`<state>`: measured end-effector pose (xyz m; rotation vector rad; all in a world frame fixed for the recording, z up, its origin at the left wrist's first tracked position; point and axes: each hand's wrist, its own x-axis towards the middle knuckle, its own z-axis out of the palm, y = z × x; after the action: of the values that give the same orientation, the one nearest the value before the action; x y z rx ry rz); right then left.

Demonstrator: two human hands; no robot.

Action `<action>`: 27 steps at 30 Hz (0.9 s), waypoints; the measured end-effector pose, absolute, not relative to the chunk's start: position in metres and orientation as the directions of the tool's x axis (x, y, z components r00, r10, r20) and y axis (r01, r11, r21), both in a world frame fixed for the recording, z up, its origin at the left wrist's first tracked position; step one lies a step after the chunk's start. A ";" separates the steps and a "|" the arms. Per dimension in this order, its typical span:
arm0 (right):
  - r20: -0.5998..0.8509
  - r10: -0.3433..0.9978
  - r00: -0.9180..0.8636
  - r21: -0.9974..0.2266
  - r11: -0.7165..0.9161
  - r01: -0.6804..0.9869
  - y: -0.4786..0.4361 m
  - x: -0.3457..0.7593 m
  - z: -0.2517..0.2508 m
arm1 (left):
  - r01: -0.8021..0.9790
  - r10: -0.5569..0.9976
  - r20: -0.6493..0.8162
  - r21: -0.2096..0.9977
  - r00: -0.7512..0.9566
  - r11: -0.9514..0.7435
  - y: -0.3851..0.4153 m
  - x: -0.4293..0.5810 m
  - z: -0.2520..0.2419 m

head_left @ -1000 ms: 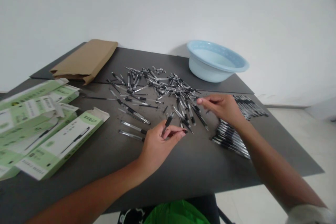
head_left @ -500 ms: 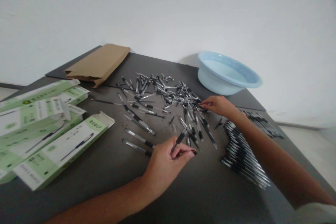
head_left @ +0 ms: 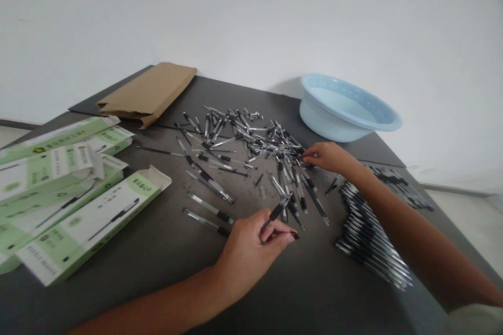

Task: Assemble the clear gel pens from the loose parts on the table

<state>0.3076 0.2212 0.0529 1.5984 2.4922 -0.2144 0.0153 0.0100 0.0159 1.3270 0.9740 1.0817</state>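
My left hand [head_left: 251, 251] rests on the dark table [head_left: 157, 251], its fingers closed round a black pen part [head_left: 277, 213] that sticks up past the thumb. My right hand [head_left: 328, 157] reaches into the right edge of a loose pile of pens and pen parts [head_left: 243, 141], fingertips pinched on a piece I cannot make out. A neat row of assembled pens [head_left: 369, 238] lies under my right forearm, with another row [head_left: 401, 186] further right.
Several green and white pen boxes [head_left: 58, 188] lie at the left. A brown paper bag [head_left: 147, 91] sits at the back left, a light blue basin [head_left: 346, 110] at the back right. A white wall stands behind.
My right hand has reached further forward from near the pen rows into the pile. My left hand has kept hold of its pen part. The camera view has shifted slightly.
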 end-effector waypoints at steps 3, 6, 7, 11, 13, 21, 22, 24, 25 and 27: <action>-0.218 0.884 -0.414 -0.024 0.419 0.908 0.221 0.306 0.053 | -0.045 0.968 0.059 0.998 0.242 -0.049 0.010 0.015 0.016; -0.185 0.891 -0.414 -0.036 0.415 0.909 0.217 0.303 0.055 | -0.045 0.969 0.050 0.998 0.241 -0.040 0.010 0.015 0.017; -0.164 0.896 -0.413 -0.046 0.411 0.910 0.215 0.302 0.057 | -0.044 0.970 0.045 0.998 0.240 -0.036 0.011 0.015 0.017; -0.034 0.923 -0.384 -0.124 0.377 0.918 0.201 0.295 0.070 | -0.050 0.969 0.025 0.999 0.247 -0.013 0.011 0.015 0.017; 0.042 0.937 -0.348 -0.187 0.349 0.918 0.189 0.291 0.081 | -0.053 0.967 0.017 0.999 0.255 -0.003 0.010 0.015 0.017; 0.173 0.963 -0.205 -0.546 0.267 0.794 0.098 0.272 0.106 | -0.122 0.958 -0.010 0.991 0.287 0.047 0.006 0.017 0.024; 0.155 0.965 -0.213 -0.615 0.263 0.743 0.086 0.269 0.106 | -0.145 0.956 -0.018 0.987 0.292 0.063 0.006 0.017 0.025; 0.085 0.965 -0.249 -0.763 0.224 0.607 0.065 0.263 0.105 | -0.190 0.953 -0.038 0.977 0.301 0.099 0.007 0.018 0.028; 0.041 0.959 -0.281 -0.826 0.191 0.531 0.057 0.260 0.104 | -0.208 0.951 -0.048 0.971 0.306 0.116 0.007 0.018 0.029; -0.021 0.931 -0.365 -0.899 0.142 0.414 0.046 0.254 0.103 | -0.230 0.947 -0.066 0.962 0.315 0.144 0.009 0.018 0.033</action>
<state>0.2544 0.0463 0.1030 1.8825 2.7206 -1.7302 0.0177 0.0092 0.0326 1.0791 0.8525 1.0166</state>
